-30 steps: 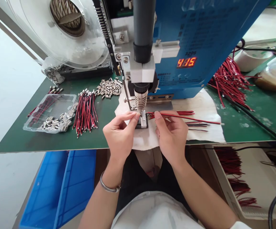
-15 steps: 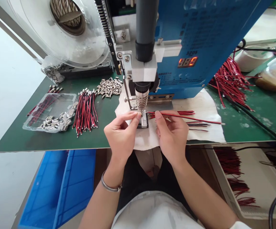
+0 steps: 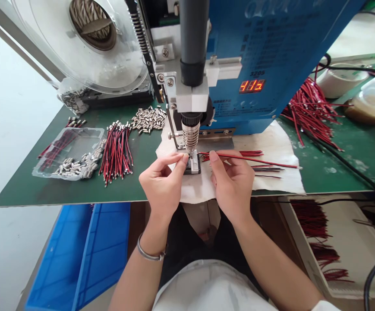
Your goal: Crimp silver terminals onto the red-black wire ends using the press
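My right hand [image 3: 234,181] pinches a red wire [image 3: 265,161] between thumb and forefinger. The wire runs from the small metal fixture [image 3: 194,163] out to the right, past my hand. On the fixture's left side, my left hand [image 3: 163,179] is closed in a pinch at the tip; whatever sits between the fingertips is too small to make out. Just above the fixture points the spring-wrapped tip [image 3: 191,134] of the blue soldering machine [image 3: 258,47]. More red and black wires [image 3: 253,153] lie on the white cloth [image 3: 281,142] behind and beside my right hand.
Left of the cloth are loose metal motors [image 3: 148,119], a bundle of wired pieces [image 3: 116,151] and a clear plastic tray [image 3: 41,172]. A red wire heap [image 3: 313,112] and black cable [image 3: 345,160] lie right. Below the table edge are blue bins [image 3: 103,242] and a white tray [image 3: 362,246].
The machine's red display shows different digits. Both hands keep their pinches at the fixture almost unmoved; the whole view has shifted slightly.
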The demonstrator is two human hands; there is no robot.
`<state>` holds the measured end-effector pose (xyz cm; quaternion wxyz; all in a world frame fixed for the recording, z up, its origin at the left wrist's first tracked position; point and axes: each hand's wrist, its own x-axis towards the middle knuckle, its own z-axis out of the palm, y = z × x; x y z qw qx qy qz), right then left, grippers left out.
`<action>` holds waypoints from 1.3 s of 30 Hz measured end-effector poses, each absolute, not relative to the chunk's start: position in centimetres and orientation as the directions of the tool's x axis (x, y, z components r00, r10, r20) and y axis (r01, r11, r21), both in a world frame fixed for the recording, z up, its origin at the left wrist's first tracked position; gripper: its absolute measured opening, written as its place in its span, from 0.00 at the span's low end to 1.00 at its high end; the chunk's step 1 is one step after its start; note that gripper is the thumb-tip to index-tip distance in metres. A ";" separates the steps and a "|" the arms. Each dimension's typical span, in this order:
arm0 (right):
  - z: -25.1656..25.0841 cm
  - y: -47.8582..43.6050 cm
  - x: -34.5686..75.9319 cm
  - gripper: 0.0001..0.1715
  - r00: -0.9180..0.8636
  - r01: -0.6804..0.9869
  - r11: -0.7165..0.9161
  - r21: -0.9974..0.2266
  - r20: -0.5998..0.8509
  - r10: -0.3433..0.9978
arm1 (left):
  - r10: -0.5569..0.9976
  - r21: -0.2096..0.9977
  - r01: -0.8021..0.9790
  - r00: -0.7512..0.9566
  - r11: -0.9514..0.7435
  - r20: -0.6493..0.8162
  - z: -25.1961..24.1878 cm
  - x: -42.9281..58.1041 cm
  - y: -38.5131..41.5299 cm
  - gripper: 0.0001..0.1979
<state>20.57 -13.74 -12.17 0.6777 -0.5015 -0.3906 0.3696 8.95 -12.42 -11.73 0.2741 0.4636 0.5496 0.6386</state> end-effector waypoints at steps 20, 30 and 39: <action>-12.0 -13.8 20.6 0.08 0.412 -0.125 0.231 -0.965 0.161 0.897 | 0.813 0.895 0.280 -0.387 -0.346 0.436 -11.9 9.1 -12.4 0.03; -12.0 -13.8 20.7 0.10 0.385 -0.081 0.196 -0.977 0.151 0.911 | 0.835 0.939 0.206 -0.434 -0.275 0.339 -11.8 8.9 -12.4 0.03; -12.1 -13.8 20.9 0.11 0.346 -0.024 0.166 -0.986 0.147 0.927 | 0.865 0.952 0.212 -0.409 -0.220 0.291 -11.8 8.5 -12.6 0.04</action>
